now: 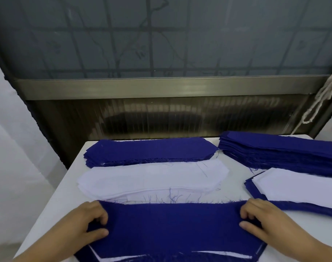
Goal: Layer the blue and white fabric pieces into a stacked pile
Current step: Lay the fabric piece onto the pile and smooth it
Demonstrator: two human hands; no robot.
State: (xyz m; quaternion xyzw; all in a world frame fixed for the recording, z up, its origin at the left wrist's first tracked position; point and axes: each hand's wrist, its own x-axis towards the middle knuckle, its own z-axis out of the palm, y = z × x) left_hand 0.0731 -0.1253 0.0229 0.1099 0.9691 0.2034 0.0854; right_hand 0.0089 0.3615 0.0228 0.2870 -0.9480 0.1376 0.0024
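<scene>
White tabletop is running beneath all the work, with a dark corrugated panel and a metal rail standing behind it and a frosted gridded window above.

At the near left, the left hand is resting on the left end of the top blue fabric piece, its fingers curling over the edge and its thumb pressing on the cloth, so it is pinching that end. This piece is lying across the near stack, where white edges are showing beneath it at the front.

Behind it, the white fabric stack is lying flat, and farther back the blue fabric stack is sitting just beside it, both at centre-left.

At the near right, the right hand is gripping the right end of the same blue piece, fingers curled and thumb lying on top.

To the right, a white piece is lying on blue cloth, and a taller blue pile is sitting behind it. A pale cord is hanging at the far right.
</scene>
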